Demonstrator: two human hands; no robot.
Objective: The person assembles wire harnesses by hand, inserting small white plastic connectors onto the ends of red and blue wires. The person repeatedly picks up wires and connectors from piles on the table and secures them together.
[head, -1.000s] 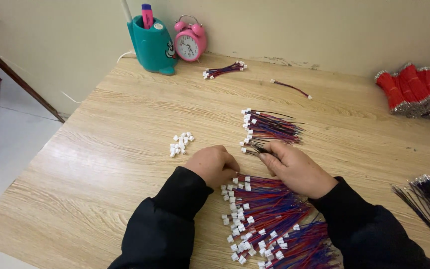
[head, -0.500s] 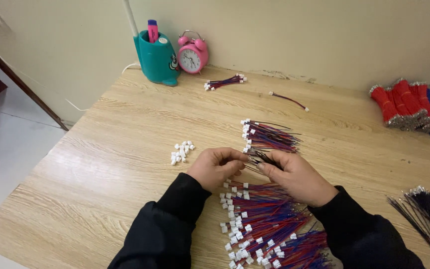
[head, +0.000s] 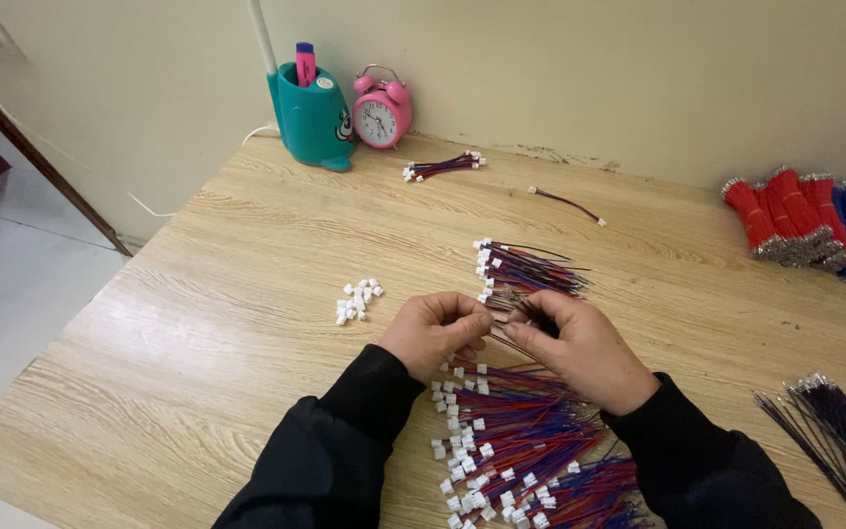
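Mid-frame: left hand (head: 435, 331) & right hand (head: 580, 345) both pinch one thin wire (head: 507, 318) btwn fingertips, its long axis running left-right; loose connectors (head: 357, 299) lie nearer left hand.

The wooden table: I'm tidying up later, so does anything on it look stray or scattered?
Yes. One wire lead lies alone near the wall, apart from the bundles. A small heap of white connectors sits loose left of the left hand. Nothing looks damaged or spilled; the right hand meets the left over thin wires.
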